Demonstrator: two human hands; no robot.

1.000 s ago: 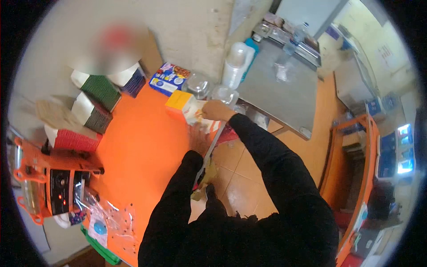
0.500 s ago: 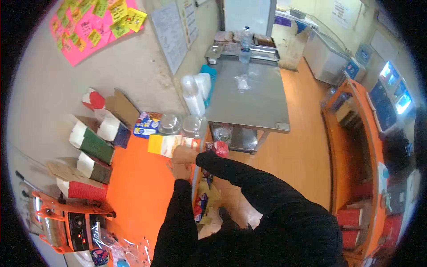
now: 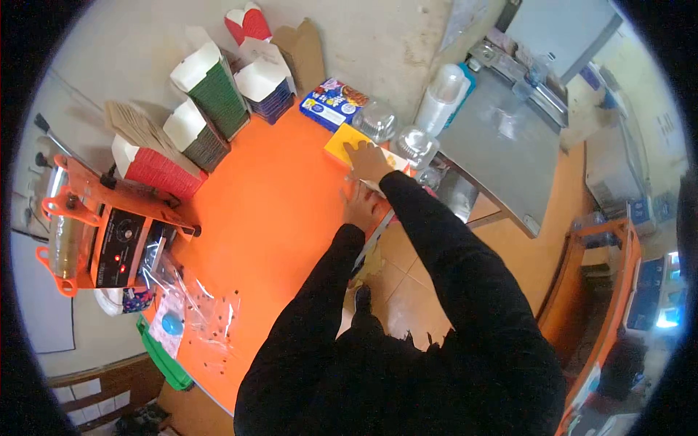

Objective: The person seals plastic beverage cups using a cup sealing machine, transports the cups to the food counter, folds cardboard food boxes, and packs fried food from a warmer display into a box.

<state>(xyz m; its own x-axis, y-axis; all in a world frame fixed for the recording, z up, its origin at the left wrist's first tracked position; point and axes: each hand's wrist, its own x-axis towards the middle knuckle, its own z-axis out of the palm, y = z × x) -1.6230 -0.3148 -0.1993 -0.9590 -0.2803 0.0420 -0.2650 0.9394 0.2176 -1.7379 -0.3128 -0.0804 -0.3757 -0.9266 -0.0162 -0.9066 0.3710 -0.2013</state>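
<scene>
A yellow-and-white box [image 3: 339, 146] lies near the far right edge of the orange table. My right hand [image 3: 369, 163] is over the box, with fingers across its top and the thumb by its near side. Just below it, my left hand [image 3: 358, 206] is close to the box's near side with its fingers apart. The hands hide part of the box. Behind it are a blue printed pack [image 3: 331, 107] and clear plastic domed containers [image 3: 376, 121].
Stacked takeaway boxes [image 3: 217, 87] stand along the wall. An orange machine [image 3: 116, 243] with red lights is at the left. Clear plastic film [image 3: 211, 312] and dark bits lie nearby. A metal table [image 3: 502, 156] stands at the right, past white stacked tubs [image 3: 442, 102].
The view has swung left and down, so the boxes and machine appear higher and more of the orange table shows. My right hand is now farther over the yellow part of the box; my left hand's fingers are spread.
</scene>
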